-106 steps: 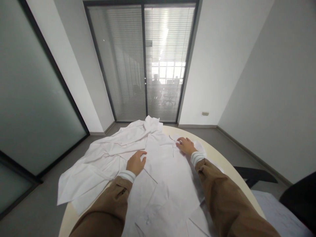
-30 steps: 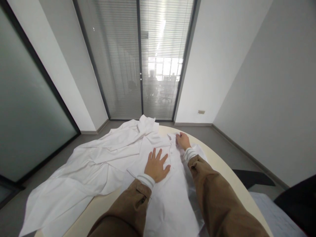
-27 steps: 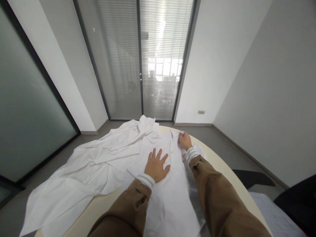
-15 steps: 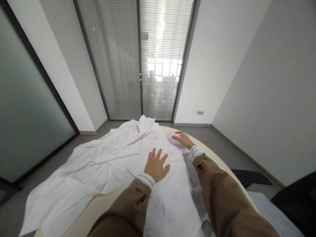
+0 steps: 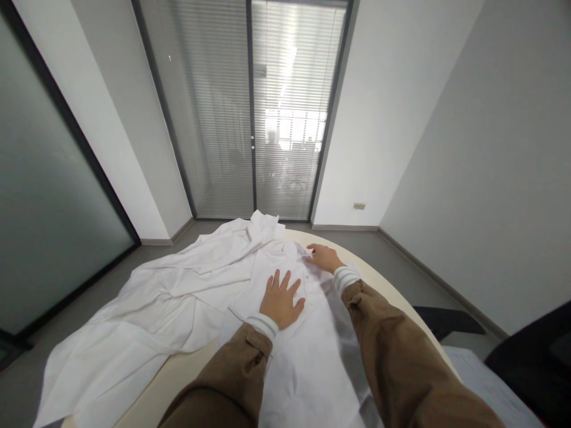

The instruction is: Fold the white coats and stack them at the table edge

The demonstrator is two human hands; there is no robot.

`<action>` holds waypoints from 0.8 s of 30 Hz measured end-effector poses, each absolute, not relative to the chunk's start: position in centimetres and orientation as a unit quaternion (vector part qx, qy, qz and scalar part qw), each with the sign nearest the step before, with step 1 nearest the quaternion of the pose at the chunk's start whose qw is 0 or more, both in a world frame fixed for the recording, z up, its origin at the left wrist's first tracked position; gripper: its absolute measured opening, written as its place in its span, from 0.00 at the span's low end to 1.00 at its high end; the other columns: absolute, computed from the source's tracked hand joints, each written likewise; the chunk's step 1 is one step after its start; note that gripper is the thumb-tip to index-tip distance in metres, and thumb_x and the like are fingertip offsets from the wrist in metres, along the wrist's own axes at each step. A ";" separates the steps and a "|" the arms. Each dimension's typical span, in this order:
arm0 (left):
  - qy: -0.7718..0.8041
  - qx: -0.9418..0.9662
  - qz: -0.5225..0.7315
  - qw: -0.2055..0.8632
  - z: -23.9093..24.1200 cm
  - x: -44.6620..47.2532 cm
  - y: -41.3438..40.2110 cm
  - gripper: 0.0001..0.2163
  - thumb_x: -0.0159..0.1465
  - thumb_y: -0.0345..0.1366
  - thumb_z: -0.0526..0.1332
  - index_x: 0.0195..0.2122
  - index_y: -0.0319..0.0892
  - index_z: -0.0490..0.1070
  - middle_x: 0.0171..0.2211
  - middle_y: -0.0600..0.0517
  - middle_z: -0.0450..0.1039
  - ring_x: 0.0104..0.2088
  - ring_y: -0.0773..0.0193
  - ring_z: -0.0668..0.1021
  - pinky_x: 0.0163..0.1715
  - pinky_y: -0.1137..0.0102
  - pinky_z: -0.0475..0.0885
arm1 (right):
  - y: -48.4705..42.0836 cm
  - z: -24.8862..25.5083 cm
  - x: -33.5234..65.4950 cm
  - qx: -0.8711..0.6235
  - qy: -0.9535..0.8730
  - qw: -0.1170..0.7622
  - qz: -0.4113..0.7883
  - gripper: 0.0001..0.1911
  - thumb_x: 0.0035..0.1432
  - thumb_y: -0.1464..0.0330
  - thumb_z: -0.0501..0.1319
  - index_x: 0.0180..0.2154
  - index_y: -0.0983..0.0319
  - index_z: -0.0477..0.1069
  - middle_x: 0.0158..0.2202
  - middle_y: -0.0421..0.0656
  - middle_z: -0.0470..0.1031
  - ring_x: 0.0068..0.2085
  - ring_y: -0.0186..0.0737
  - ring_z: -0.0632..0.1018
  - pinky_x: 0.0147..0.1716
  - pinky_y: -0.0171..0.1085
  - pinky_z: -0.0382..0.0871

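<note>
A white lab coat (image 5: 173, 303) with buttons down its front lies spread over a round table, its left side creased and hanging over the edge. My left hand (image 5: 281, 300) rests flat on the middle of the cloth, fingers spread. Farther off and to the right, my right hand (image 5: 325, 258) has its fingers bent and closed on the coat's edge near the buttons, with a bit of cloth raised at the fingertips. Its thumb is mostly hidden.
The pale tabletop (image 5: 379, 279) shows along its curved right rim. Dark chair parts (image 5: 535, 356) and a light grey surface (image 5: 486, 380) stand at the lower right. Beyond the table are a glass door with blinds (image 5: 285, 178) and white walls (image 5: 370, 119).
My right hand has drawn slightly left and nearer, its fingers curling from outstretched onto the cloth's edge. The left hand stays in place. The view has tilted slightly.
</note>
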State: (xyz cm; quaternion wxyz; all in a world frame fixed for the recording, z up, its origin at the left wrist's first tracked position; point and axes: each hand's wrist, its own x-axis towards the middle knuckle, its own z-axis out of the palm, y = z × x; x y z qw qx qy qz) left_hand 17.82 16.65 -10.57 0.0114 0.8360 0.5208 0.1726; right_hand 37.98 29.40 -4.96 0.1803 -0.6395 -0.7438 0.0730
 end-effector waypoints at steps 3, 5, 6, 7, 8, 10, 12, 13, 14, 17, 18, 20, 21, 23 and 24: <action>0.519 0.837 0.175 0.013 -10.6 17.8 16.7 0.27 0.68 0.52 0.51 0.67 0.51 0.59 0.70 0.47 0.52 0.69 0.40 0.50 0.66 0.45 0.48 | 29.3 -4.6 36.1 -0.655 -0.742 0.143 0.019 0.17 0.56 0.61 0.64 0.47 0.58 0.77 0.46 0.50 0.79 0.53 0.53 0.73 0.55 0.53 0.56; 0.520 0.836 0.174 0.015 -10.6 17.8 16.7 0.27 0.68 0.52 0.51 0.67 0.51 0.60 0.70 0.48 0.52 0.69 0.40 0.50 0.66 0.45 0.48 | 29.1 -4.0 35.2 -0.661 -0.738 0.134 -0.014 0.15 0.61 0.62 0.59 0.45 0.60 0.78 0.48 0.53 0.77 0.55 0.54 0.70 0.55 0.52 0.56; 0.520 0.836 0.174 0.016 -10.6 17.8 16.7 0.27 0.68 0.52 0.51 0.67 0.51 0.60 0.70 0.48 0.52 0.69 0.39 0.50 0.66 0.45 0.48 | 29.0 -3.7 34.9 -0.663 -0.736 0.132 -0.030 0.15 0.63 0.64 0.57 0.45 0.61 0.78 0.50 0.55 0.76 0.56 0.54 0.69 0.55 0.51 0.57; 0.520 0.836 0.174 0.017 -10.6 17.8 16.7 0.27 0.68 0.52 0.51 0.67 0.50 0.60 0.70 0.48 0.52 0.69 0.39 0.50 0.66 0.45 0.48 | 28.9 -3.4 34.6 -0.664 -0.735 0.131 -0.046 0.15 0.64 0.66 0.55 0.46 0.62 0.78 0.51 0.56 0.75 0.57 0.55 0.67 0.55 0.50 0.57; 0.520 0.836 0.173 0.019 -10.6 17.8 16.7 0.27 0.68 0.52 0.51 0.67 0.50 0.60 0.70 0.48 0.52 0.69 0.39 0.50 0.65 0.44 0.48 | 28.8 -3.1 34.4 -0.664 -0.734 0.130 -0.060 0.16 0.65 0.68 0.54 0.46 0.64 0.78 0.52 0.58 0.74 0.58 0.55 0.67 0.55 0.50 0.57; 0.519 0.837 0.173 0.021 -10.5 17.7 16.7 0.27 0.68 0.52 0.51 0.67 0.50 0.60 0.70 0.47 0.52 0.69 0.38 0.50 0.65 0.44 0.48 | 28.5 -2.7 34.0 -0.668 -0.729 0.126 -0.077 0.17 0.65 0.72 0.52 0.46 0.66 0.77 0.51 0.60 0.74 0.57 0.55 0.68 0.54 0.49 0.59; 0.518 0.838 0.173 0.022 -10.5 17.7 16.7 0.27 0.68 0.52 0.51 0.67 0.49 0.60 0.70 0.47 0.52 0.69 0.38 0.50 0.65 0.44 0.48 | 28.1 -2.4 33.5 -0.681 -0.718 0.121 -0.076 0.18 0.66 0.74 0.48 0.44 0.68 0.77 0.48 0.62 0.75 0.53 0.56 0.72 0.50 0.49 0.63; 0.517 0.838 0.172 0.021 -10.5 17.7 16.7 0.27 0.68 0.52 0.51 0.66 0.49 0.60 0.70 0.46 0.52 0.69 0.38 0.50 0.65 0.44 0.48 | 27.9 -2.4 33.2 -0.689 -0.711 0.120 -0.073 0.19 0.66 0.75 0.47 0.43 0.69 0.77 0.46 0.63 0.75 0.50 0.56 0.74 0.47 0.48 0.65; 0.516 0.839 0.172 0.020 -10.5 17.7 16.8 0.27 0.68 0.52 0.51 0.66 0.49 0.60 0.70 0.46 0.52 0.69 0.38 0.50 0.65 0.44 0.48 | 27.7 -2.4 33.0 -0.696 -0.705 0.120 -0.069 0.19 0.67 0.75 0.46 0.43 0.70 0.76 0.45 0.64 0.75 0.49 0.56 0.76 0.45 0.48 0.66; 0.517 0.838 0.172 0.017 -10.6 17.8 16.8 0.27 0.68 0.51 0.51 0.66 0.49 0.60 0.70 0.46 0.52 0.69 0.38 0.50 0.65 0.44 0.48 | 27.3 -2.7 32.7 -0.710 -0.689 0.131 -0.060 0.18 0.69 0.73 0.44 0.50 0.70 0.70 0.45 0.65 0.75 0.47 0.57 0.77 0.43 0.47 0.67; 0.518 0.838 0.173 0.016 -10.6 17.8 16.8 0.27 0.68 0.51 0.51 0.66 0.49 0.60 0.70 0.46 0.52 0.69 0.38 0.50 0.65 0.45 0.48 | 27.3 -2.9 32.8 -0.713 -0.685 0.136 -0.055 0.18 0.69 0.73 0.44 0.52 0.70 0.67 0.45 0.65 0.75 0.47 0.56 0.78 0.43 0.46 0.67; 0.520 0.836 0.173 0.016 -10.7 17.8 16.7 0.27 0.68 0.51 0.51 0.66 0.50 0.60 0.70 0.47 0.52 0.69 0.39 0.50 0.65 0.45 0.48 | 27.4 -3.3 33.4 -0.718 -0.679 0.145 -0.037 0.18 0.70 0.71 0.44 0.55 0.70 0.62 0.44 0.62 0.76 0.46 0.54 0.79 0.42 0.44 0.67; 0.522 0.835 0.172 0.017 -10.6 17.8 16.7 0.27 0.68 0.52 0.51 0.67 0.50 0.59 0.70 0.47 0.51 0.69 0.39 0.50 0.66 0.45 0.48 | 27.5 -3.5 33.7 -0.719 -0.678 0.149 -0.026 0.17 0.70 0.70 0.44 0.55 0.69 0.61 0.42 0.60 0.77 0.44 0.53 0.79 0.42 0.43 0.67; 0.525 0.834 0.168 0.021 -10.6 17.8 16.7 0.27 0.68 0.52 0.51 0.67 0.51 0.59 0.70 0.48 0.51 0.70 0.40 0.49 0.66 0.46 0.48 | 27.6 -4.2 34.6 -0.719 -0.677 0.157 -0.006 0.16 0.71 0.68 0.44 0.54 0.66 0.61 0.41 0.56 0.78 0.42 0.50 0.79 0.40 0.41 0.66; 0.526 0.834 0.165 0.023 -10.5 17.8 16.7 0.27 0.68 0.52 0.51 0.67 0.51 0.58 0.70 0.48 0.50 0.70 0.40 0.49 0.66 0.46 0.48 | 27.6 -4.5 35.0 -0.719 -0.676 0.162 0.002 0.16 0.71 0.67 0.44 0.54 0.65 0.61 0.40 0.55 0.78 0.41 0.49 0.79 0.39 0.40 0.66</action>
